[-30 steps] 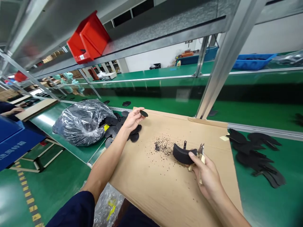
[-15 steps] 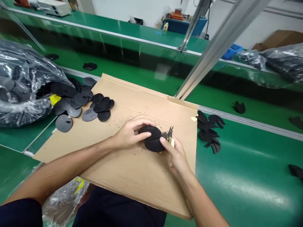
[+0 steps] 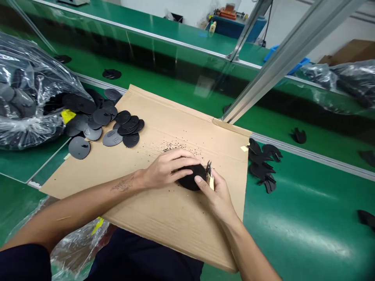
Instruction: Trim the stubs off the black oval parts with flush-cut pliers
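Fingers (image 3: pixel 183 158) of the left hand (image 3: pixel 164 169) are curling over the top of a black oval rubber piece (image 3: pixel 190 181), gripping it down against the cardboard sheet (image 3: pixel 175 222), near the sheet's middle. Right hand (image 3: pixel 219 197) is sitting just beside it, its fingers closing round a pair of small cutters (image 3: pixel 209 171). The metal tips are poking up just above the piece's right edge, and the right thumb is resting on that same edge. Whether the tips are actually touching the rubber, I cannot tell.

Tiny black crumbs (image 3: pixel 178 146) are lying scattered on the cardboard just behind the hands. Over at the sheet's far left corner, a heap of black oval pieces (image 3: pixel 111 121) is lying half on the cardboard, right beside a clear plastic bag (image 3: pixel 26 105) stuffed with more of them. Off to the right, on the green counter (image 3: pixel 307 226), a cluster of black offcuts (image 3: pixel 263 164) is lying close to the cardboard's edge. A slanted metal post (image 3: pixel 281 54) is rising from behind the sheet's far right corner.
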Demonstrator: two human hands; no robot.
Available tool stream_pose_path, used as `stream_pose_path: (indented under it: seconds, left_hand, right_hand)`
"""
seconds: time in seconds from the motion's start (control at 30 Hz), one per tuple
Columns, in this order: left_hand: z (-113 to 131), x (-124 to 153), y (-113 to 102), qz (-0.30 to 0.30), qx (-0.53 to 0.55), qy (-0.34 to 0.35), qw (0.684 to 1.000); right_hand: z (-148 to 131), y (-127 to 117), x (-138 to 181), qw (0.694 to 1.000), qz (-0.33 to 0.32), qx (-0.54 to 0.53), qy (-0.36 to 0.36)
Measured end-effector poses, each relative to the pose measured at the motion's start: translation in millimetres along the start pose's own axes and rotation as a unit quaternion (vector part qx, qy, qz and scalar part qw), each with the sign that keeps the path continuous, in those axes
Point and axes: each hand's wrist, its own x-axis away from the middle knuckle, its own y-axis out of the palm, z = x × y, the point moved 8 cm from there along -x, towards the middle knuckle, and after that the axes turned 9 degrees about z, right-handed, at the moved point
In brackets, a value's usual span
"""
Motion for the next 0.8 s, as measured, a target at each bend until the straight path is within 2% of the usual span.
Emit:
stream_pose_path:
  seconds: [0.17, 0.33, 0.4, 0.63, 0.8]
  left_hand:
    - [6, -1, 1, -0.003, -0.006, 0.011, 1.0]
    - [-6, -4, -2, -0.01, 0.075, -0.09, 0.993]
    - [-8, -4, -2, -0.018, 0.113, -0.103, 0.988]
    - [-6, -5, -5, 0.003, 0.114, -0.081, 0.99]
    - [0, -4, -4, -0.003, 0.127, -0.059, 0.99]
  right_hand:
    - [-9, -1, 2, 0.998, 0.01, 0.044, -0.045]
    - [-21, -1, 6, 0.993, 0.016, 0.067, -0.098]
    - [-23, 0, 7, 0.991, 0.013, 0.064, -0.117]
    - [-26, -1, 6, 0.983, 0.037, 0.074, -0.166]
    - [-32, -1, 8, 0.975, 0.036, 0.081, -0.202]
